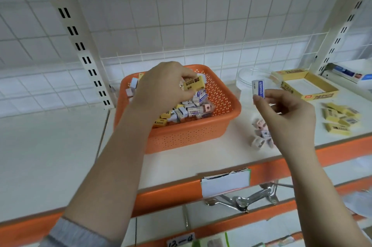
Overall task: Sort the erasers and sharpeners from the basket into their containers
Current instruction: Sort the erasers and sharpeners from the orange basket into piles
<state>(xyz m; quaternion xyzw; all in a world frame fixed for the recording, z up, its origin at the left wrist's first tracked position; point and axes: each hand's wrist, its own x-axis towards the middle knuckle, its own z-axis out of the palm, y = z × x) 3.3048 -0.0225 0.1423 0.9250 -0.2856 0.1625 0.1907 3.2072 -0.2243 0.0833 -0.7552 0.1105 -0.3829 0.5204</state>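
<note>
Two erasers [194, 84] above the basket [227, 105] rim.

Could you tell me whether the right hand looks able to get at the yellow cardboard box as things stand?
Probably yes: the yellow cardboard box lies open beyond the right hand, nothing between, though that hand holds a white eraser.

The basket [201, 136] is showing bright orange, dotted all over with small holes. The eraser [194, 83] in the left hand [161, 85] is looking yellow with black print; the one [258, 88] in the right hand [287, 114] is wearing a white sleeve with a blue band (white lettering on it). Pale yellow erasers [340, 119] are lying near the shelf's right edge. The shelf [60, 146] is showing cream, edged in orange. The box [308, 87] is yellow, white inside. The sleeve [76, 234] is grey.
</note>
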